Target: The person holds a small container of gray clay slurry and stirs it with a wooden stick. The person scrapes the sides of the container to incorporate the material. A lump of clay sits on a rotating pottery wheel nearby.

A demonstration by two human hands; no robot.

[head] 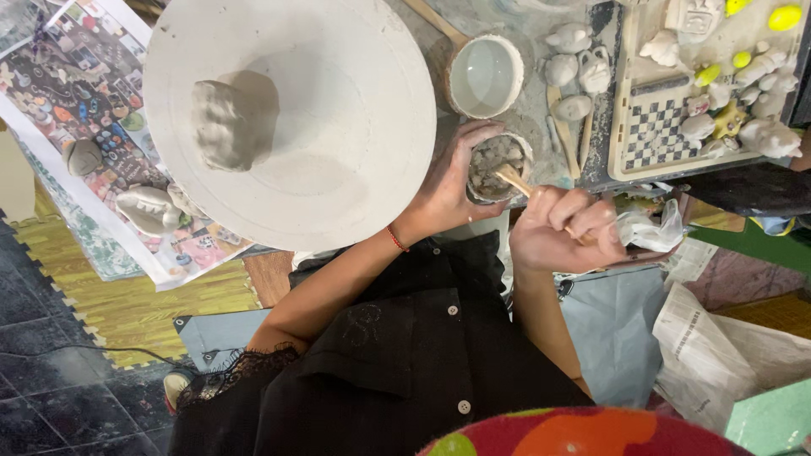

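My left hand (446, 181) wraps around a small round cup (498, 165) filled with grey, lumpy clay mix. My right hand (564, 230) is closed on a wooden stick (512, 178) whose tip is inside that cup. Just beyond the cup stands a white bowl (484, 75) with pale liquid in it. To the left lies a large round white plaster disc (338, 127) carrying a lump of grey clay (230, 118).
Small unfired clay figures (579, 67) lie near the bowl, and more sit on a cream tray (627, 110) with a checkered patch. Clay pieces (148, 208) rest on printed newspaper at left. Crumpled paper (701, 346) lies at lower right.
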